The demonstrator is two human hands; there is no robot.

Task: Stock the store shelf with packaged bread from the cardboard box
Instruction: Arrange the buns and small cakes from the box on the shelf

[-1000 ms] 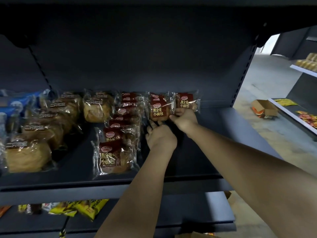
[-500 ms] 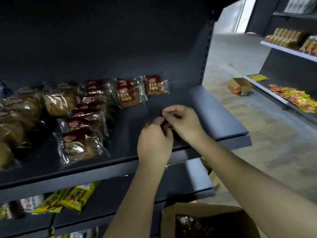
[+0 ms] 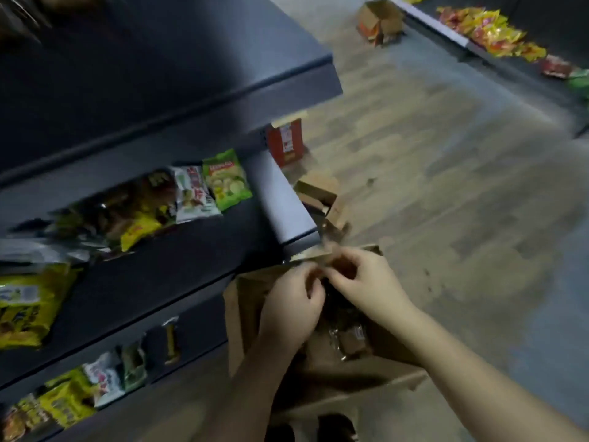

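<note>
Left hand and right hand meet over the open top of the cardboard box, fingertips touching at its far rim. Fingers of both are curled inward. Motion blur is heavy, so I cannot tell whether either hand pinches anything or just closes on itself.

Inside the box, under the right wrist: packaged bread, dark loaves in clear shiny wrap, lying loose at the bottom. Neither hand touches it.

Left of the box: dark metal shelf unit, its end panel just beside the box's far corner. Its lower tiers hold snack bags: a green bag, a white one beside it, and yellow bags farther left.

Beyond the box, on the wood-pattern floor: a small open carton close by, and a red carton past that, against the shelf end.

Well beyond the box, across the aisle: another open carton and a low shelf with bright red and yellow packets.
</note>
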